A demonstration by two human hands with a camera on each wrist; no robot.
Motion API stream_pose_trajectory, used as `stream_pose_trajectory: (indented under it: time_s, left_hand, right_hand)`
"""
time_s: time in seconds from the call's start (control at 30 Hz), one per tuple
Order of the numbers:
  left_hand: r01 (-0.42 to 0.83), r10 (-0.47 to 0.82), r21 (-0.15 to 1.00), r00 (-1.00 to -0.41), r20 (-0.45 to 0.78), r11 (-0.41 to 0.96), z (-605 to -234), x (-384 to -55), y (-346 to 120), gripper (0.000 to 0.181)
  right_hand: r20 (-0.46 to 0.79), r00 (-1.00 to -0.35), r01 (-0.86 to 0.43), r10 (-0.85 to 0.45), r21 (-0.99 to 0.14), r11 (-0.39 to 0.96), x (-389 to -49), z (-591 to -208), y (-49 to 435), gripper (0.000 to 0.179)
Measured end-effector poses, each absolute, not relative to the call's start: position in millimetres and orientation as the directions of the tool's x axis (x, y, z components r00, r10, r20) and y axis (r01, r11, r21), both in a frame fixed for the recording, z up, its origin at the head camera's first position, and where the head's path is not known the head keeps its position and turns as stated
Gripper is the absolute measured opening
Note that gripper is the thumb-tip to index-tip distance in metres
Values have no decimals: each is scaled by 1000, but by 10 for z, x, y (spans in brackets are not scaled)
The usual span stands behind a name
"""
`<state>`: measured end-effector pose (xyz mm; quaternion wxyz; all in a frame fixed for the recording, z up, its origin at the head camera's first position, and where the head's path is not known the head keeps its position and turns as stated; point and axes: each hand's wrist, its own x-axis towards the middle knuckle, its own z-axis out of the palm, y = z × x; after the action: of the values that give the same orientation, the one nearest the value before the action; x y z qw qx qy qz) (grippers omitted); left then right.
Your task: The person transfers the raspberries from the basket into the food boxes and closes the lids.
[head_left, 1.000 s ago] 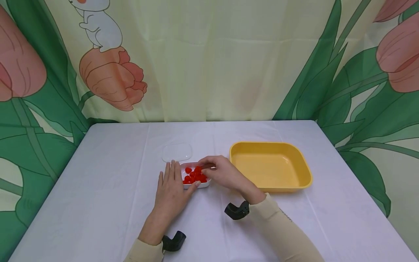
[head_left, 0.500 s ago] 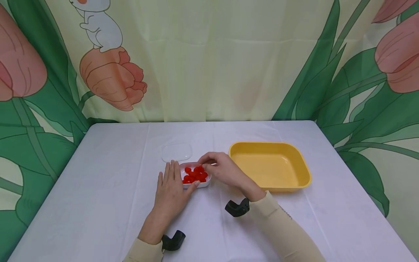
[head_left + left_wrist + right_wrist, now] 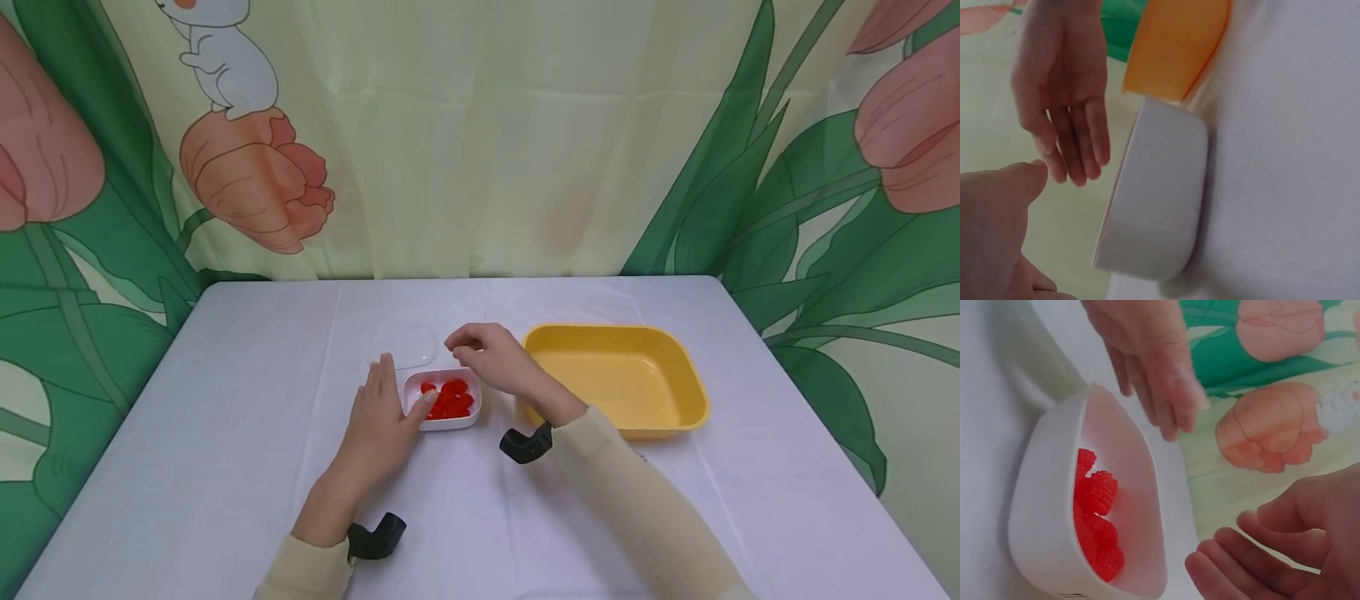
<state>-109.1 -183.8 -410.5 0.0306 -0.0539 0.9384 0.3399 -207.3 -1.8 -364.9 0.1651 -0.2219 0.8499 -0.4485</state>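
Observation:
A small white box stands on the table with several red raspberries inside. My left hand is raised at the box's left side, fingers straight, thumb over the near left corner; it holds nothing. Beyond the box's right rim hovers my right hand, its fingers loosely bent. In the right wrist view the gap between that hand's thumb and fingers holds nothing. Behind the box lies a clear plastic lid, partly hidden by the left fingertips.
To the right a yellow tray stands on the white-covered table, partly behind the right forearm. A printed curtain hangs past the table's far edge. Dark wrist cameras sit on both wrists.
My right hand has lifted out of the box and moved up and away from the raspberries. The left hand has come off the box's left rim and shifted slightly left. The box stays in place.

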Motion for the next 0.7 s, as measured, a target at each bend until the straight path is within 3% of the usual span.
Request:
stream_pose_trajectory:
  time_s: [0.33,0.7]
  left_hand:
    - [-240,-153,731,-971,-185,638,-3969,-1433,-2226,79]
    - [-344,-138,696,-932,-336,630,-3830,-1694,-2445,82]
  right_hand:
    - [-287,-823,-14,-491,-853,522,-2390,-3737,-182,43]
    - [-397,-774,138,-493,-866,480,-2491,-3793,-281,48]
